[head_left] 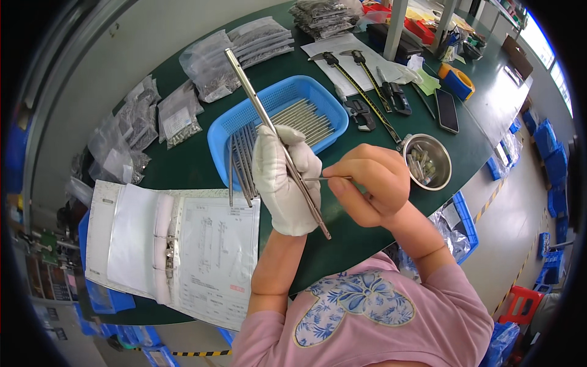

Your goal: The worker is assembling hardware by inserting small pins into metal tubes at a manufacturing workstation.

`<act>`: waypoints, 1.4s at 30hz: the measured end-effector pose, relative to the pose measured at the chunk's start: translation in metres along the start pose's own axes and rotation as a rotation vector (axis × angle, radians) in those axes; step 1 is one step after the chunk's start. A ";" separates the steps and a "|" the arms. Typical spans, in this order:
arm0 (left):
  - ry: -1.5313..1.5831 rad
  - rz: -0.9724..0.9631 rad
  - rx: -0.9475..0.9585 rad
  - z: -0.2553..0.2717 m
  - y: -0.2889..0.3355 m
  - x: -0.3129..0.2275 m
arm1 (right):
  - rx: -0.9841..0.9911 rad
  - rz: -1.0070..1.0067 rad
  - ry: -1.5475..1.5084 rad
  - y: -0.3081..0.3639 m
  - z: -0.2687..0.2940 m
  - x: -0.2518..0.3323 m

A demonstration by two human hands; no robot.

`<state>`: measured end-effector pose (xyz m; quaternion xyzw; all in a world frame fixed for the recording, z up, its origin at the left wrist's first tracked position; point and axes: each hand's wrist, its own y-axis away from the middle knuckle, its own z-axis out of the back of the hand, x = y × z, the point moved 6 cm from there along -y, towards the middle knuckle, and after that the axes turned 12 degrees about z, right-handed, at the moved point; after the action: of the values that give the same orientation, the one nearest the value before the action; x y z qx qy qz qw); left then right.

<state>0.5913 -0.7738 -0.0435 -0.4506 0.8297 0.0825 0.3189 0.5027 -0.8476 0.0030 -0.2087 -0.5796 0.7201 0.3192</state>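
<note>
My left hand point(276, 183), in a white glove, is closed round a long shiny metal rod point(249, 89) that slants from upper left to lower right. Bare, my right hand point(370, 185) pinches a thin metal pin point(318, 178), whose tip meets the rod's side near the glove; whether it sits in a hole I cannot tell. Behind the glove stands a blue plastic basket point(215, 131). Several pale rods point(306, 119) lie in its right part, and several darker grey rods point(240, 160) lean at its left, their ends over the near rim.
An open ring binder point(211, 244) with a drawing lies at left. Bags of small metal parts point(178, 116) line the back. Calipers point(361, 92), a phone point(447, 111), a tape roll point(457, 82) and a steel bowl point(445, 174) of small cylindrical pieces stand to the right.
</note>
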 end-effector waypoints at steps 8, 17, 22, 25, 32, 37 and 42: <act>-0.007 0.031 -0.019 0.001 0.002 0.002 | 0.100 -0.016 0.000 0.008 -0.005 0.000; -0.001 0.035 -0.020 0.007 -0.001 0.003 | -0.001 0.019 0.035 0.008 -0.007 -0.001; -0.018 0.019 -0.002 0.006 -0.001 0.002 | 0.007 0.034 0.045 0.009 -0.009 0.001; -0.045 -0.006 0.004 0.007 0.000 0.001 | 0.044 -0.017 0.038 0.009 -0.013 -0.002; -0.105 -0.018 0.022 0.000 0.004 0.004 | 0.056 -0.017 0.031 0.011 -0.009 0.002; -0.067 0.012 0.000 -0.005 0.007 0.004 | -0.135 -0.021 0.072 -0.005 0.011 -0.003; -0.175 0.026 -0.120 -0.011 0.015 0.002 | -0.106 0.009 0.073 -0.014 0.004 -0.006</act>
<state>0.5731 -0.7714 -0.0385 -0.4492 0.7980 0.1749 0.3616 0.5067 -0.8529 0.0174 -0.2541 -0.6038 0.6819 0.3254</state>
